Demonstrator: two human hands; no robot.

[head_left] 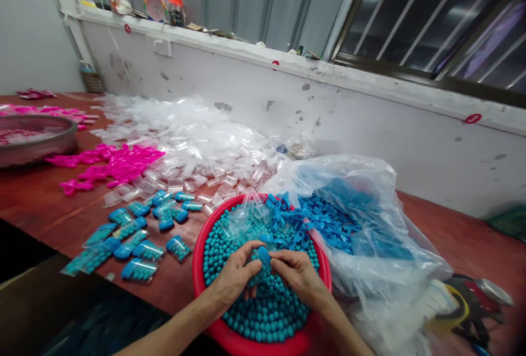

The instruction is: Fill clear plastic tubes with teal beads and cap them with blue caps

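Over a red basin [200,260] full of teal beads [263,317], my left hand [236,274] is closed around a small clear container with a blue cap [263,256]. My right hand [298,274] pinches at the cap's right side, its thumb and forefinger together. Whether the cap is fully seated I cannot tell. Several clear empty containers [246,216] and blue plastic caps [290,219] lie on the beads at the basin's far side. Left of the basin, bead-filled containers with blue caps [142,270] are spread on the red table.
A large heap of clear containers [193,131] covers the back of the table. Pink plastic parts [123,164] and a grey basin [36,153] are to the left. On the right is a clear plastic bag [370,181] of blue parts, with a dark strapped object [472,306] beyond it.
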